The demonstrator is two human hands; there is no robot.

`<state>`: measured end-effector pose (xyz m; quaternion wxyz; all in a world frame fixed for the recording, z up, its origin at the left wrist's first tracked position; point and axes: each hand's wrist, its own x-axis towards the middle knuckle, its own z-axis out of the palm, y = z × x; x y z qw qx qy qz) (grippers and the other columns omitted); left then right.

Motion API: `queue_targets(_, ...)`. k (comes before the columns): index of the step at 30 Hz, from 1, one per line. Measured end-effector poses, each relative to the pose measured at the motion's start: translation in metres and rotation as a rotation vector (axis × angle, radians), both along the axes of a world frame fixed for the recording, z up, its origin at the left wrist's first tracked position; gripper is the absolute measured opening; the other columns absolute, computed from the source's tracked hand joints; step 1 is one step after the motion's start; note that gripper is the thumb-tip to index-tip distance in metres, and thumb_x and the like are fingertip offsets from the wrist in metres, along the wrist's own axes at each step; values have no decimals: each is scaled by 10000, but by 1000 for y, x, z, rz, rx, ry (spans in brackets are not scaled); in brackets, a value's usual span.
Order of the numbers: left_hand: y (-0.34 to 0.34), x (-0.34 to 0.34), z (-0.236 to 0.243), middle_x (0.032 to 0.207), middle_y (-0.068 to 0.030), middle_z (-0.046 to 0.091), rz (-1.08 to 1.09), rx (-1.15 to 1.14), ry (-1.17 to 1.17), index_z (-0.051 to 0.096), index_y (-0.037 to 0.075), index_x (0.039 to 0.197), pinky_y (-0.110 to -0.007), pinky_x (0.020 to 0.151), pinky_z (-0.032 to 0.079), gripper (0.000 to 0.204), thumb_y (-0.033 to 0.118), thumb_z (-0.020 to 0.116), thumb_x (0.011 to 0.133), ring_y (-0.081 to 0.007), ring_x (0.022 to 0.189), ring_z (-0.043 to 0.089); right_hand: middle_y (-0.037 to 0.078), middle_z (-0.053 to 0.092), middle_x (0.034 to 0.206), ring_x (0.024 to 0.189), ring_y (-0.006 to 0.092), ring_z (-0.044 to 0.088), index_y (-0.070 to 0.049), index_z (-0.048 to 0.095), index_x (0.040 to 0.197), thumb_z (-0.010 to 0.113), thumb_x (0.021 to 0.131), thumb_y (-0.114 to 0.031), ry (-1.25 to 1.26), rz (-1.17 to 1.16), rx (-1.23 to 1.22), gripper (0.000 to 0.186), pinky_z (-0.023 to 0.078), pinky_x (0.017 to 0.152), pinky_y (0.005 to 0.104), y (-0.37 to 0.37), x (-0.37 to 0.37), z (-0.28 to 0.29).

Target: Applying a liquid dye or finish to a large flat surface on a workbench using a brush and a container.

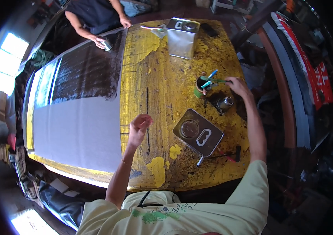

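Note:
My left hand is raised over the yellow table with its fingers curled in; nothing shows in it. At the right, my right hand grips the end of a green handle that reaches to a small green pot. Blue and teal handles stand up from the same pot, whose inside looks dark. Just below my right hand is a shiny metal can in a dark patch. Closer to me lies a rectangular metal tin with a round lid and a carrying handle on its top.
A large grey sheet covers the table's left part, its far half coated dark and glossy. Across it, a co-worker's hand holds a metal cup. A second tin stands at the back. A hammer-like tool lies near the right edge.

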<state>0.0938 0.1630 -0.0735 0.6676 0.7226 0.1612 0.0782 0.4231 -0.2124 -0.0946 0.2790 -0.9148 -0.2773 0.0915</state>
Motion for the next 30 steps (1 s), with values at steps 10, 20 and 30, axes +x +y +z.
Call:
queue_targets(10, -32, 17, -1, 967, -108, 662, -89, -50, 34, 595, -4, 1049, -328, 892, 544, 209, 169, 608, 933, -157, 952, 646, 194, 631, 896, 874, 358, 629, -18, 667, 956, 587, 826, -32, -335, 299, -298, 153, 495, 745, 464, 62, -18, 76)
queue_targets(20, -31, 48, 5, 911, -47, 664, -16, -264, -84, 603, 9, 1016, -274, 777, 510, 210, 198, 623, 927, -121, 867, 634, 194, 687, 887, 830, 340, 672, 9, 695, 951, 716, 787, -108, -171, 75, 56, 203, 522, 726, 412, 81, -16, 52)
queue_targets(30, -65, 93, 12, 922, -43, 661, -16, -436, -150, 597, 34, 1007, -293, 764, 512, 197, 214, 619, 929, -134, 867, 643, 49, 688, 759, 686, 105, 633, 33, 686, 956, 723, 818, -68, 134, -74, 437, 175, 488, 627, 257, 70, -15, -1)
